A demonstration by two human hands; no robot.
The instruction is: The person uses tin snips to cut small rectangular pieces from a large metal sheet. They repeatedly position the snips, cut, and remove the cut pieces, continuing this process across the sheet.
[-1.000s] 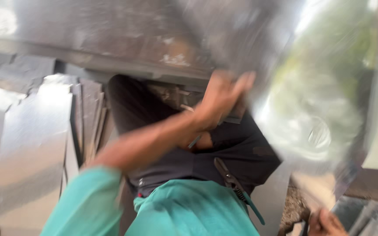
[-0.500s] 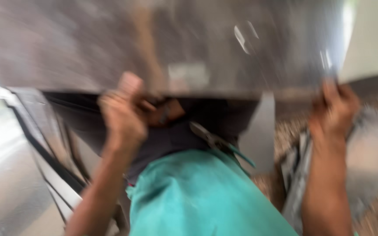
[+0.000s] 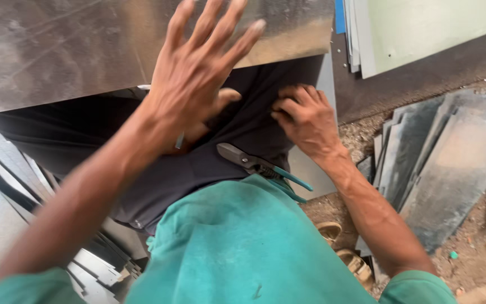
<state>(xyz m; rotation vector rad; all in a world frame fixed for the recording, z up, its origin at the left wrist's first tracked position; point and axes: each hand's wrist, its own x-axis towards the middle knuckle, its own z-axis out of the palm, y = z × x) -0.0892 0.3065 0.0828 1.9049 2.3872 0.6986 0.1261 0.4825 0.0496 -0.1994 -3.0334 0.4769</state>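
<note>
A worker's left hand (image 3: 198, 79) is raised with its fingers (image 3: 220, 28) spread wide and straight, gripping nothing, the fingertips lying over the lower edge of a large galvanised metal sheet (image 3: 57, 50) that spans the top of the view. Whether the palm presses on the sheet or hangs just above it cannot be told. The right hand (image 3: 306, 121) sits lower, on the dark trousers (image 3: 198, 163) at the lap, its fingers (image 3: 288, 107) curled narrow and pinching at the fabric just under the sheet's edge; anything held between them is hidden.

Half a second earlier both hands gripped the sheet by its lower edge, left and right, well apart. Now both have let go and come together near the middle, and the sheet has stayed across the knees.

The sheet is dull silver with a mottled, scuffed surface and a warm glare near its right corner; its lower edge runs slightly tilted above the lap. A pair of tin snips (image 3: 254, 165) with teal handles lies on the trousers, just below the right hand, blades pointing left. Cut metal strips (image 3: 440, 163) are stacked on the dirt floor at right, more offcuts (image 3: 7, 186) at left. A teal shirt (image 3: 243, 247) fills the foreground.
</note>
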